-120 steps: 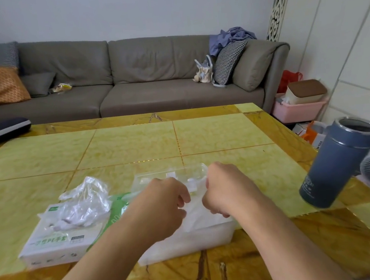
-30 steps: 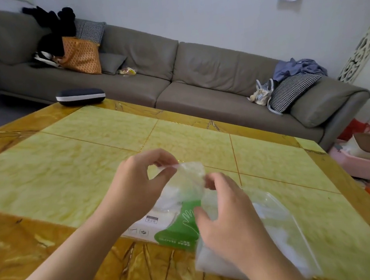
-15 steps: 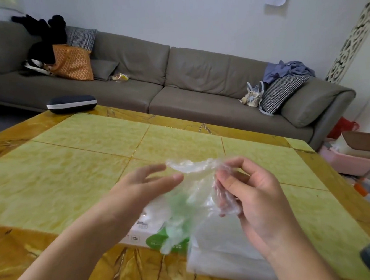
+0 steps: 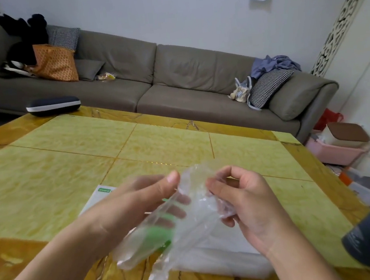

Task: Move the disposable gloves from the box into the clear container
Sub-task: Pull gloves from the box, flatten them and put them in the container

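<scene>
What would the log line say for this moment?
left hand: pinches glove | right hand: holds glove | glove: above clear container

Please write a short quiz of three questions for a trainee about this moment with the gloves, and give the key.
1. True or false: the clear glove lies flat on the table.
2. Which hands hold the glove? A) left hand only B) right hand only C) both
3. Fill in: the clear container sits ____ the raised hands, near the table's front edge.

Key: 1 false, it hangs in the air between the hands. 2 C. 3 below.
</scene>
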`<state>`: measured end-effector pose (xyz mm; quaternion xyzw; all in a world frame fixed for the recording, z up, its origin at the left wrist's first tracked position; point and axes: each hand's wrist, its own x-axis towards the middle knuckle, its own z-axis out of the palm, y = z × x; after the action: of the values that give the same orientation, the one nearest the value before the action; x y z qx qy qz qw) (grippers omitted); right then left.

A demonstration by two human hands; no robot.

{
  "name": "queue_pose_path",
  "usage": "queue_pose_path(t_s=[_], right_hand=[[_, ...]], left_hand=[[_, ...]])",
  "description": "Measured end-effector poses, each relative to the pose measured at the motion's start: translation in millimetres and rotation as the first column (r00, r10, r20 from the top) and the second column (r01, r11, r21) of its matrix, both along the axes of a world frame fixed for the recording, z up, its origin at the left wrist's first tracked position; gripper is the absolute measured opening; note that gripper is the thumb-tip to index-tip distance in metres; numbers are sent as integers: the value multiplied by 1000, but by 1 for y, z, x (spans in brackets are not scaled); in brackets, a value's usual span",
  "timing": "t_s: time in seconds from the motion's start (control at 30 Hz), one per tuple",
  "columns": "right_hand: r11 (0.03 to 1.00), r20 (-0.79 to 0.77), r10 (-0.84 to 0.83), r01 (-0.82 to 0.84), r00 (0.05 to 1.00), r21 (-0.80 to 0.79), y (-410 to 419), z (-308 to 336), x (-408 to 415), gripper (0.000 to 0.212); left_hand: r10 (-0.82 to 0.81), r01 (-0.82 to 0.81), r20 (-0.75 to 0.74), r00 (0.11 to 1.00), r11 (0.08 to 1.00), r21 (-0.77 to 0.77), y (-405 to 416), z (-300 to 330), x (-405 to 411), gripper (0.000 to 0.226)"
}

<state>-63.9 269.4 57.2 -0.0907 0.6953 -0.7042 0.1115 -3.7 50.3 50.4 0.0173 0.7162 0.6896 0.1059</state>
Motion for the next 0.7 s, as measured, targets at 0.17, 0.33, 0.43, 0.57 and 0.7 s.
queue_pose_path(t_s=[0.17,0.33,0.43,0.57,0.7], right_hand=[[997,-7,-47,47,999,68,4,-7,-1,17],[990,8,-76,74,997,119,9,-10,-3,15],[991,31,-83,79,996,105,12,-11,-3,19],[976,-82,-80,95,993,198,19,-9,-5,20],[887,-328,-107,239,938,394,34,-4,-11,25]], left_hand=[[-57,44,-61,996,980,-194,9,10,4,61],[-72,62,-30,997,965,-253,11,11,9,70],[156,-181,-122,980,955,-236,22,6,1,19],[377,-419,-218,900,886,-197,31,-1,-3,18],[381,-483,-337,861,820,-306,33,-2,-1,19]])
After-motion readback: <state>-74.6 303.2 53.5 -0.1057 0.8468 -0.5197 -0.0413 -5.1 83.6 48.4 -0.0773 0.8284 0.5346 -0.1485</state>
